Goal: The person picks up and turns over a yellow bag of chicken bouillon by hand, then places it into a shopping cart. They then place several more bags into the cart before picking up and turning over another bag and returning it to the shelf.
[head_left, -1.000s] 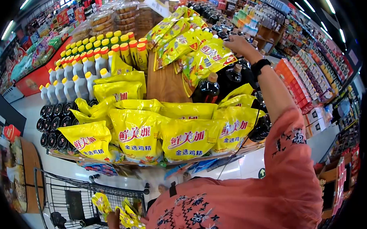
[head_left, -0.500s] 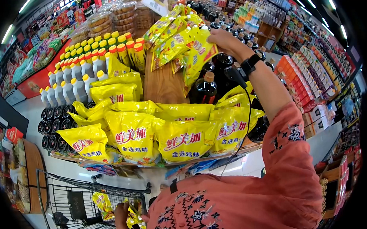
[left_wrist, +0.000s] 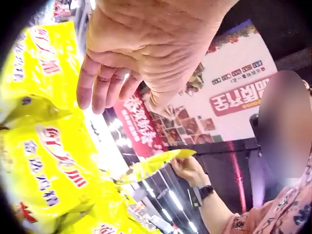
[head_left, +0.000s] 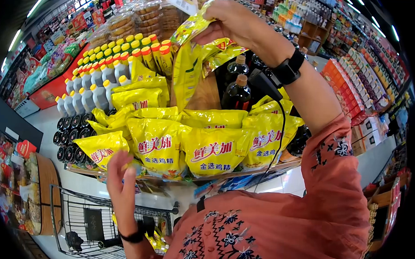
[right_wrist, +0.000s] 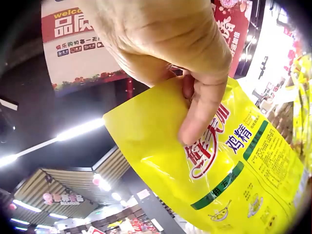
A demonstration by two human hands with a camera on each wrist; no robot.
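My right hand (head_left: 235,26) pinches a yellow chicken bouillon bag (head_left: 186,77) by its upper edge, over the middle of the display. In the right wrist view, my thumb or finger presses on the face of this bag (right_wrist: 170,161), whose printed back shows. More yellow bags (head_left: 225,51) lie behind the right hand, partly hidden by it. Holding nothing, my left hand (head_left: 121,186) is raised in front of the large upright yellow bags (head_left: 155,148). The left wrist view shows its palm and relaxed fingers (left_wrist: 100,92) beside those bags.
Dark bottles (head_left: 237,93) stand right of the wooden board (head_left: 206,94); grey and red-capped bottles (head_left: 122,70) stand left. A shopping cart (head_left: 84,198) below holds yellow packets (head_left: 156,240). A cable (head_left: 281,132) hangs from the right wrist. A price sign (head_left: 181,3) stands behind.
My right hand has moved left from the bags by the bottles and now has a bag hanging from it. My left hand has risen out of the cart, away from the packets there.
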